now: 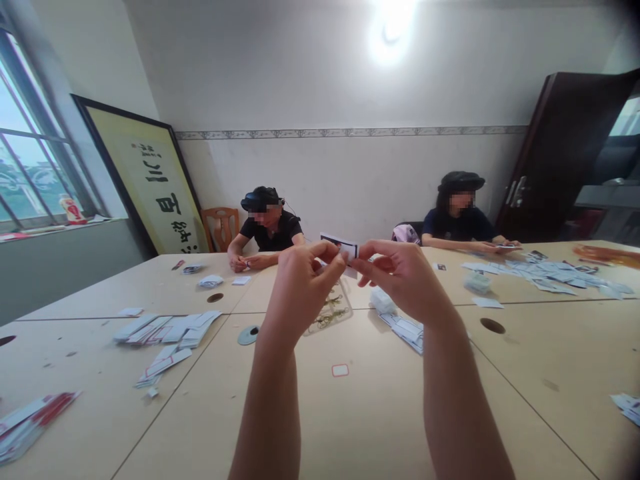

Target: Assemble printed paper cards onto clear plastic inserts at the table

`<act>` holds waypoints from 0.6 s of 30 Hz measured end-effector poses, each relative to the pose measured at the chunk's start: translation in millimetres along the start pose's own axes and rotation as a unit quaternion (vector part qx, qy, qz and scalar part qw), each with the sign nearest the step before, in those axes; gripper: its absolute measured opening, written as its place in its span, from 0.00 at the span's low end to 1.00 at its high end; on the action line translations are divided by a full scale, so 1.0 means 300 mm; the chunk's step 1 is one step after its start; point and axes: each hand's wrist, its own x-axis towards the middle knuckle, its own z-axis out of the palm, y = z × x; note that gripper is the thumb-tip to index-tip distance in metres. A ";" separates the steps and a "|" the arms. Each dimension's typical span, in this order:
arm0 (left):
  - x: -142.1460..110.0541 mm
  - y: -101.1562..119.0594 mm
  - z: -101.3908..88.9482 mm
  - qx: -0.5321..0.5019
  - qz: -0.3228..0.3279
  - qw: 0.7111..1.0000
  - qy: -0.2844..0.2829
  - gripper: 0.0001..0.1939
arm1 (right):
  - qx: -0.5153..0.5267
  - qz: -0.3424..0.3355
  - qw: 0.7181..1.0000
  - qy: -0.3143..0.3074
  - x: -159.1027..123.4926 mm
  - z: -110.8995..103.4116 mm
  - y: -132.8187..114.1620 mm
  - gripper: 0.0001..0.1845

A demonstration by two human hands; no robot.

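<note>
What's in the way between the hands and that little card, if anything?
Nothing visible: the left hand and right hand have their fingertips right on the small printed card, above the table.

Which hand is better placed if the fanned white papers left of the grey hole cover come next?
Probably the left hand: it is nearer the fanned white papers; the right hand is farther across. Both, though, are at the small printed card.

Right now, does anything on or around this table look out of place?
Yes. The large framed calligraphy in the left corner looks askew, apparently propped at a slant rather than hung. On the table, white slips at far right lie loosely scattered.
</note>
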 end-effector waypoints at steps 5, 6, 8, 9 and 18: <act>-0.001 0.001 -0.004 -0.042 -0.003 0.999 -0.025 0.16 | 0.000 -0.001 0.999 0.045 -0.001 -0.003 0.002 0.13; -0.002 0.000 -0.004 -0.048 -0.007 0.998 -0.027 0.16 | 0.003 0.000 0.999 0.054 -0.001 -0.003 0.003 0.13; -0.003 -0.002 -0.005 -0.053 -0.014 0.998 -0.031 0.16 | 0.012 0.004 0.998 0.069 0.001 -0.003 0.005 0.13; -0.003 -0.004 -0.005 -0.054 -0.017 0.998 -0.033 0.16 | 0.016 0.008 0.997 0.077 0.002 -0.002 0.006 0.13; 0.000 -0.023 -0.001 -0.056 -0.037 0.997 -0.032 0.15 | 0.028 0.010 0.993 0.116 0.002 -0.004 0.003 0.13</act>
